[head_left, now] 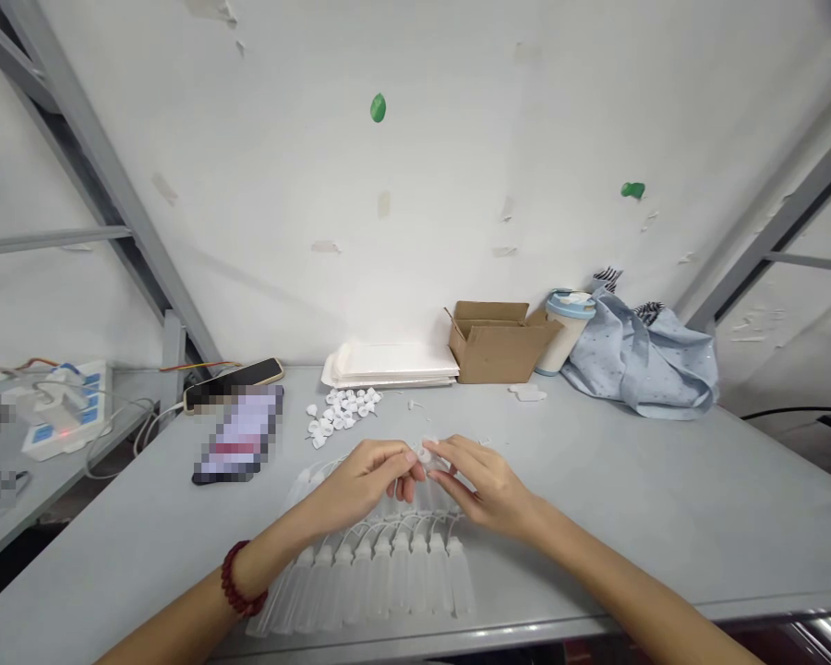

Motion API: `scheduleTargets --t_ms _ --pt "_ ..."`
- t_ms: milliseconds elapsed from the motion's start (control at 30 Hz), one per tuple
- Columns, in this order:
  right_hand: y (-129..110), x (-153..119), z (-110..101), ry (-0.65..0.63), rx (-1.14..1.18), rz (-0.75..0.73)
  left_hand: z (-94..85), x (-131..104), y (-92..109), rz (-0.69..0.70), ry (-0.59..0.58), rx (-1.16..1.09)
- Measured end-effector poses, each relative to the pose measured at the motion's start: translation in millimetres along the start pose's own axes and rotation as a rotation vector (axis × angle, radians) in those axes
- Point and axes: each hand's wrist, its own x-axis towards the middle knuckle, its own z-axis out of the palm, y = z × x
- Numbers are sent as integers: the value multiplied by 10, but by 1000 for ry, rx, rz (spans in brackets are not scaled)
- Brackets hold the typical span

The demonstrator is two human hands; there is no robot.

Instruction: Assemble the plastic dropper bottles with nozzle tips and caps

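Over the middle of the table, my left hand and my right hand meet fingertip to fingertip. The fingers of my right hand are closed on a small translucent white plastic piece, partly hidden by them. My left hand is pinched right beside it, and what its fingertips grip is hidden. Below lie translucent plastic tube bottles in a tight row, necks away from me, with thin loops at their tops. A second row behind them is partly covered by my hands. Several loose white caps are heaped beyond my left hand.
White flat packages, an open cardboard box, a lidded cup and a light blue cloth bag stand along the wall. Two phones, one black-screened and one lit, lie left. A power strip is further left.
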Motion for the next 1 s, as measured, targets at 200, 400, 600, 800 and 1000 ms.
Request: scheduleTargets --t_ms 200,400,600,800,1000 --pt "-12 9 -12 -29 17 16 3 -18 21 -5 -20 13" --pt "-9 -9 -2 -39 34 38 -2 -24 11 -27 -38 1" --pt "-59 -10 -11 -20 110 102 1 -23 0 -11 -35 44" --pt "-99 36 -37 -75 503 496 81 -60 -24 179 192 411" --pt "-72 45 -33 -93 863 699 52 -92 -55 583 288 735"
